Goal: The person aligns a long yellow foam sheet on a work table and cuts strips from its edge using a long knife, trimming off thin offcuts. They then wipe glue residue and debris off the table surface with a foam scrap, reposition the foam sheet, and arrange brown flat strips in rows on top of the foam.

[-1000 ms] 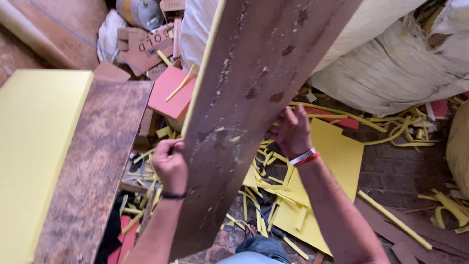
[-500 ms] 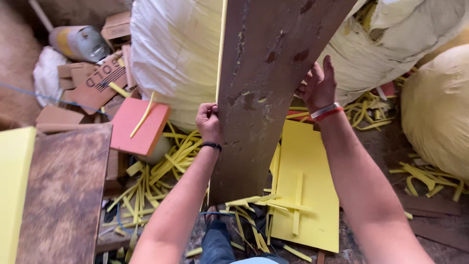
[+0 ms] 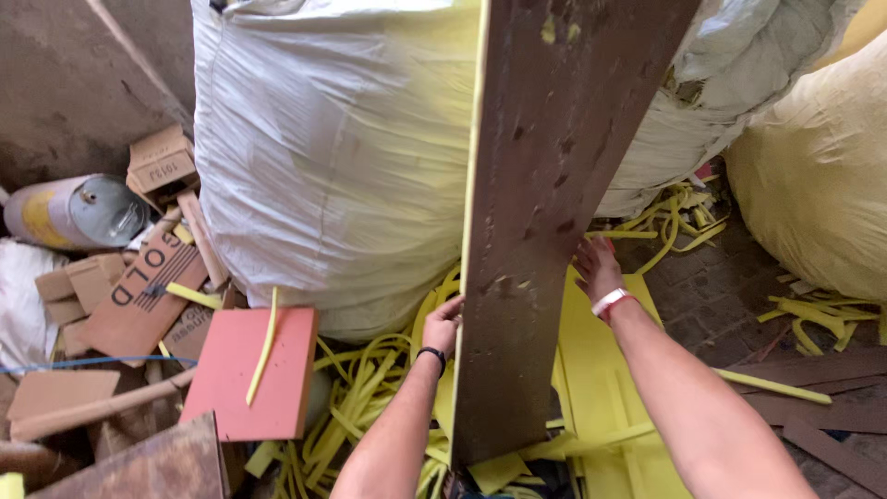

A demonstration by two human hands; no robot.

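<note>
A long brown board (image 3: 545, 212) with a yellow foam edge stands nearly upright in front of me, leaning toward a big white sack (image 3: 333, 157). My left hand (image 3: 445, 319) grips its left yellow edge, a black band on the wrist. My right hand (image 3: 599, 266) holds the board's right edge, a red and white band on that wrist. The board's lower end rests among yellow foam strips (image 3: 370, 388).
A red foam slab (image 3: 245, 374) lies at lower left, with cardboard pieces (image 3: 139, 296) and a metal drum (image 3: 78, 212) beyond. Yellow foam sheets (image 3: 601, 407) cover the floor below. A yellow sack (image 3: 813, 176) stands right. Brown boards (image 3: 813, 407) lie on brick floor.
The board has swung from tilted to more upright and nearer the white sack. My view has shifted toward the sacks; both hands stay on the board's edges.
</note>
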